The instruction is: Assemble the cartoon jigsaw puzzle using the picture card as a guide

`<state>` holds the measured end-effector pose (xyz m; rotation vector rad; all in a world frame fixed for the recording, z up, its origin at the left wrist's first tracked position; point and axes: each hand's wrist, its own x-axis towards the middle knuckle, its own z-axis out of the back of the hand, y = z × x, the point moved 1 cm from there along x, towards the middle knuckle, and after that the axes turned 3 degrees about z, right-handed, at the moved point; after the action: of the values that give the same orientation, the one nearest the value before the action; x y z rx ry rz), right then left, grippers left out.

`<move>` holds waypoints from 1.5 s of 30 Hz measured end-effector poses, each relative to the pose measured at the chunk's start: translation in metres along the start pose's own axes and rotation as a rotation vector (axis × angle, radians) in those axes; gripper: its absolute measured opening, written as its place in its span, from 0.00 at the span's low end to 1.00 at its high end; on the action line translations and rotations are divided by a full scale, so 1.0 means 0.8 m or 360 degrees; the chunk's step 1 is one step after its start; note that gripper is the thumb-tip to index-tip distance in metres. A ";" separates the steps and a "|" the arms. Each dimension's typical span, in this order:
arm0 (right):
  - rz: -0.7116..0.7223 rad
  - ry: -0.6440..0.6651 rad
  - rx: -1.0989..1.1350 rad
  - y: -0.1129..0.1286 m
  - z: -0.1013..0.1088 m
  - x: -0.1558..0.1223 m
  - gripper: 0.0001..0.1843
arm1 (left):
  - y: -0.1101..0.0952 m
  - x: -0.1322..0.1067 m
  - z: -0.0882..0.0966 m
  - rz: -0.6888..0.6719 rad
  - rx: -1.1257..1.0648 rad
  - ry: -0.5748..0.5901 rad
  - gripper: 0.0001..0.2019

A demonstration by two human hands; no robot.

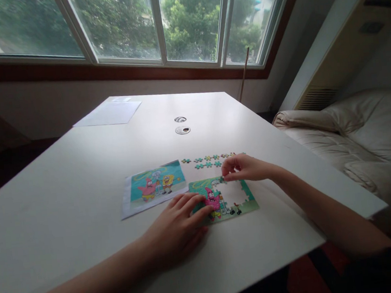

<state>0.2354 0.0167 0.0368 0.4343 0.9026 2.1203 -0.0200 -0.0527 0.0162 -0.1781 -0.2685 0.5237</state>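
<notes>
A partly assembled jigsaw puzzle (196, 190) with cartoon figures lies on the white table, a gap showing the tabletop in its right half. My left hand (180, 221) rests with fingers spread on the puzzle's left lower part. Over the puzzle's upper edge, beside the gap, my right hand (241, 167) pinches at a small puzzle piece (223, 179), mostly hidden by the fingertips. Loose puzzle pieces (207, 158) lie in two rows just beyond the puzzle. Left of it is a printed reference picture (157, 182) of the same cartoon scene on white paper.
The white table (81, 185) reaches toward the windows. White sheets (109, 113) lie at its far left corner. Two round inserts (183, 129) sit in the tabletop's middle. A leather sofa (369, 120) stands on the right, and a thin stick (244, 75) leans by the window.
</notes>
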 end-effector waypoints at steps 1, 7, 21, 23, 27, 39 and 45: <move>0.0028 0.0013 0.0005 0.005 -0.006 0.002 0.10 | 0.000 0.000 0.000 0.0000 0.0004 -0.0007 0.19; 0.0105 0.0018 0.0008 0.015 -0.023 0.003 0.08 | -0.001 0.000 0.001 0.0010 0.0014 -0.0007 0.19; 0.0165 -0.0095 -0.0348 0.020 -0.034 0.007 0.03 | -0.001 0.000 0.000 0.0001 0.0009 -0.0024 0.18; 0.0243 -0.0098 -0.0365 0.020 -0.035 0.008 0.04 | -0.001 0.000 0.001 -0.0001 0.0011 -0.0042 0.18; 0.0312 -0.0067 -0.0400 0.020 -0.034 0.008 0.06 | -0.001 0.001 0.001 -0.0004 0.0006 -0.0046 0.18; 0.0420 -0.0082 -0.0480 0.019 -0.017 0.003 0.06 | -0.001 0.000 0.001 0.0014 0.0008 -0.0007 0.18; 0.0041 -0.0273 -0.0715 -0.018 0.039 -0.014 0.08 | -0.001 0.000 0.001 0.0015 0.0006 0.0008 0.19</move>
<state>0.2678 0.0289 0.0480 0.3855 0.3093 2.1883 -0.0199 -0.0533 0.0168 -0.1767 -0.2620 0.5329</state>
